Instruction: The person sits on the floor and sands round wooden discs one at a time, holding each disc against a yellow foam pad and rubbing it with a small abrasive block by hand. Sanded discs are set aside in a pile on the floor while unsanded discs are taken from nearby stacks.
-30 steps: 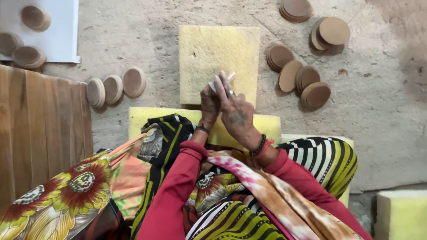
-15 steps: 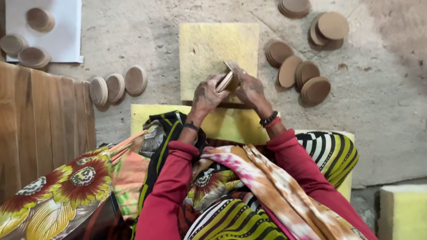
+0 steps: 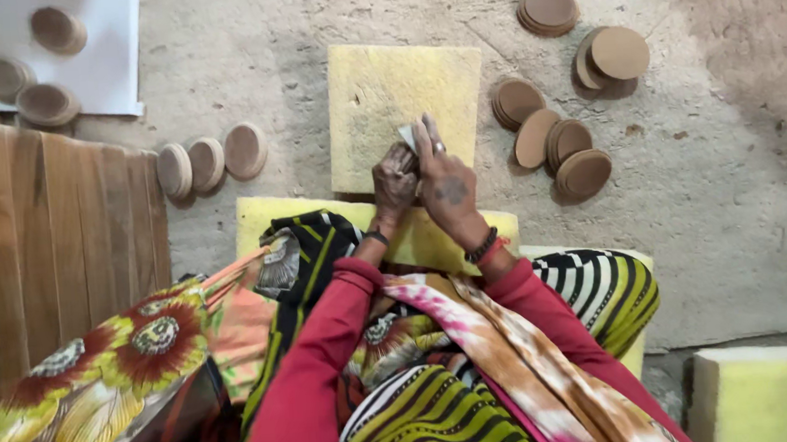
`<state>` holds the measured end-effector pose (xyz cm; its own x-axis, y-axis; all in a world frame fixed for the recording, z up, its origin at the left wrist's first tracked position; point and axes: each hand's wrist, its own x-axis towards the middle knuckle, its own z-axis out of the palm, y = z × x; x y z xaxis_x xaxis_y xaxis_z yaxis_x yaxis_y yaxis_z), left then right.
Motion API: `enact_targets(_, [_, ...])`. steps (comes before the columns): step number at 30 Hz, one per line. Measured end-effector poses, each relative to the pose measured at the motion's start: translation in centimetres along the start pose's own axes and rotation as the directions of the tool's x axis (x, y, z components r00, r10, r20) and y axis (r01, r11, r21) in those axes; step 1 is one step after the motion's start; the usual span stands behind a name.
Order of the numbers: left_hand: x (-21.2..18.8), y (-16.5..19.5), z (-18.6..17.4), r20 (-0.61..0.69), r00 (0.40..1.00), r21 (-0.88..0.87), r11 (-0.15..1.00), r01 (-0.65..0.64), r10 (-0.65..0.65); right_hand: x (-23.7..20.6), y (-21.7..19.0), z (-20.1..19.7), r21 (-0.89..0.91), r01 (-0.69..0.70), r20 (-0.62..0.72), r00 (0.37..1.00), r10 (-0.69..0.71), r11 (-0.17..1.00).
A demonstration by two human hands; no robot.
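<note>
Hands (image 3: pixel 423 178) now closed together over yellow foam pad (image 3: pixel 377 95).

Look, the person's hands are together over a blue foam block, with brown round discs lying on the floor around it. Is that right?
Not quite. In the head view the foam block is yellow, not blue. The left hand and right hand do meet over it, and brown round discs lie on the floor around it.

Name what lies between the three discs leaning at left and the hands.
Head view: only bare concrete floor separates the leaning discs from the left hand and right hand, up to the yellow pad.
</note>
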<state>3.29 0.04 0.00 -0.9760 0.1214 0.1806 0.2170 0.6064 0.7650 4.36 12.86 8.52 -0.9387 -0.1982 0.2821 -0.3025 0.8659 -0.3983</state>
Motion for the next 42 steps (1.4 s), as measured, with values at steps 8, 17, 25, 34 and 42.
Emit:
enact_targets(8, [1.5, 1.2, -2.0, -0.109, 0.979, -0.142, 0.973, -0.184, 0.17, 3.7, 8.7, 5.0, 0.444, -0.428, 0.557, 0.82, 0.132, 0.787])
enact_targets(17, [0.5, -0.5, 0.6, -0.074, 0.985, -0.45, 0.887, 0.106, -0.155, -0.8, 1.0, 3.0, -0.11, -0.041, 0.13, 0.99, 0.055, 0.993])
enact_targets(25, [0.8, -1.4, 1.2, -0.078, 0.975, -0.485, 0.862, 0.146, -0.209, 2.4, 7.0, 4.5, 0.42, -0.476, 0.504, 0.831, 0.238, 0.773])
enact_targets(34, [0.6, -3.0, 2.0, -0.143, 0.985, -0.5, 0.866, 0.016, -0.101, -0.3, -0.7, 3.1, -0.203, -0.055, 0.093, 0.993, 0.075, 0.978])
enact_targets(42, [0.4, -3.5, 3.7, -0.046, 0.933, -0.575, 0.773, 0.267, -0.357, 1.9, 6.9, 6.1, 0.199, -0.195, 0.277, 0.951, 0.136, 0.96])
